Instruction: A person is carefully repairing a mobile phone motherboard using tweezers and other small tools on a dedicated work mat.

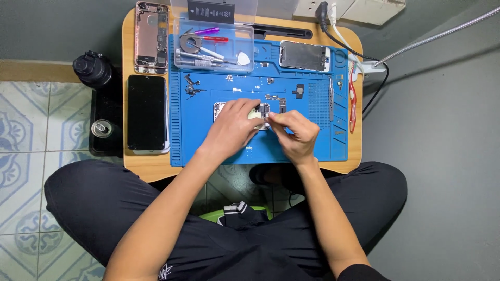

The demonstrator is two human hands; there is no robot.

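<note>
L hand clamps opened phone on blue mat; R hand fingertips pinched at tiny part inside, can't tell what. Keep phone flat, grip light.

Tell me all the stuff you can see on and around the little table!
Wooden table: one, light brown, centre.
Repair mat: one, blue, covering most of the table.
Opened phone: one, silver, mid-mat under both hands.
Dark phone: one, black, table's left edge.
Phone shell: one, pinkish, top left corner.
Screen panel: one, white-edged, top of the mat.
Tool tray: one, clear, holding screwdrivers and picks.
Small loose parts: several, dark, upper mat.
Red tool: one, mat's right edge.
Bottle: one, black, on the floor at left.
Can: one, silvery top, below the bottle.
Left hand: on the opened phone.
Right hand: pinching at the opened phone.
</note>
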